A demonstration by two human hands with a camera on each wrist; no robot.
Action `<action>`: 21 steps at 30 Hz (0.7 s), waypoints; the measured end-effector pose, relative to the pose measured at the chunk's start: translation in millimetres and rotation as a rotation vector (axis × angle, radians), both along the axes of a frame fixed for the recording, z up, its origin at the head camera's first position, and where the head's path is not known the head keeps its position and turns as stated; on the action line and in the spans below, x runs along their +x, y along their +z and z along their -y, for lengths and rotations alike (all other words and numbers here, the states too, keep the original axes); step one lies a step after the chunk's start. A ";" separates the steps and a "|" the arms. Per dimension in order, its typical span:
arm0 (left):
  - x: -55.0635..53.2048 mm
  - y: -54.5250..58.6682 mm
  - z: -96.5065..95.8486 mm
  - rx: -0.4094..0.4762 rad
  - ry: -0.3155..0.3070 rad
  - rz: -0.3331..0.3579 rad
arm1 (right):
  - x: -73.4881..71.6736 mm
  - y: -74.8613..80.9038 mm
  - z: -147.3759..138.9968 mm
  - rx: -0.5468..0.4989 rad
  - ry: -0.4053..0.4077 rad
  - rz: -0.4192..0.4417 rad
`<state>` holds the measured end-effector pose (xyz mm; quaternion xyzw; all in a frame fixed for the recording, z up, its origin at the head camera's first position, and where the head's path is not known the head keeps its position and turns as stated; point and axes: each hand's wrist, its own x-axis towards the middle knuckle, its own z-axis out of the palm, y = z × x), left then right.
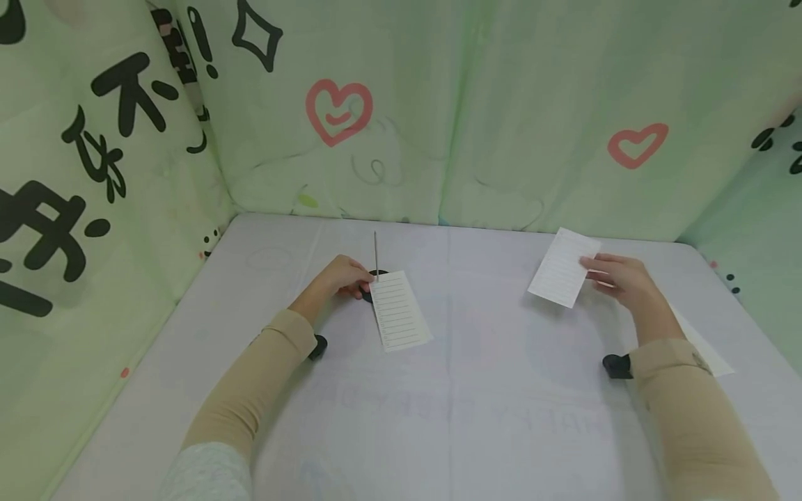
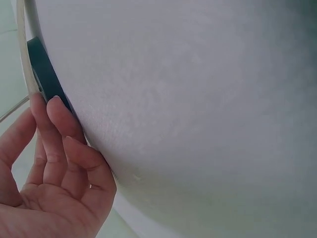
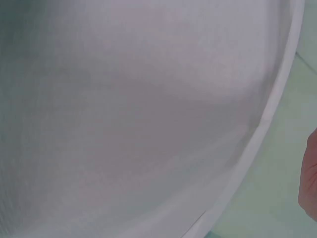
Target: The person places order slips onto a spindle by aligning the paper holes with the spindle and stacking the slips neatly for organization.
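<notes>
A thin upright metal spike (image 1: 376,254) on a round black base (image 1: 367,296) stands left of centre on the table. A lined paper slip (image 1: 399,313) sits at the spike, its lower part spread toward me. My left hand (image 1: 347,276) pinches that slip's upper left corner beside the spike. In the left wrist view, the fingers of the left hand (image 2: 64,158) meet the slip's pale edge (image 2: 24,49), next to the dark base (image 2: 47,72). Over at the right, my right hand (image 1: 623,278) holds another lined slip (image 1: 562,268) by its right edge, tilted above the table.
More white paper (image 1: 704,344) lies on the table, partly hidden behind the right forearm. White cloth covers the table (image 1: 451,417). Green printed curtains (image 1: 407,139) enclose the back and sides. Small black devices (image 1: 617,367) sit at both wrists.
</notes>
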<state>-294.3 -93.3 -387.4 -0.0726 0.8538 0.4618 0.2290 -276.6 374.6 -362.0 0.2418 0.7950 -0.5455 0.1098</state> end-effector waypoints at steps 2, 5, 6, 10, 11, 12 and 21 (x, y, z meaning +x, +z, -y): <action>0.1 -0.1 1.1 0.007 -0.002 0.008 | 1.8 4.3 7.8 -0.022 0.016 0.002; 0.7 -0.3 3.8 0.025 -0.013 0.024 | 5.3 11.0 19.8 -0.045 0.061 -0.010; 0.9 -0.5 5.2 0.031 -0.020 0.026 | 6.6 13.1 23.9 -0.049 0.080 -0.019; 4.9 1.2 12.3 0.067 -0.021 0.021 | 12.5 22.3 43.4 -0.054 0.157 -0.049; 6.4 2.2 14.1 0.077 -0.015 0.013 | 14.0 24.5 48.6 -0.056 0.178 -0.059; 8.2 3.5 15.8 0.088 -0.002 -0.002 | 15.6 26.7 54.2 -0.052 0.201 -0.069; 29.8 26.0 14.1 0.202 0.133 -0.213 | 30.6 37.8 106.4 -0.035 0.409 -0.128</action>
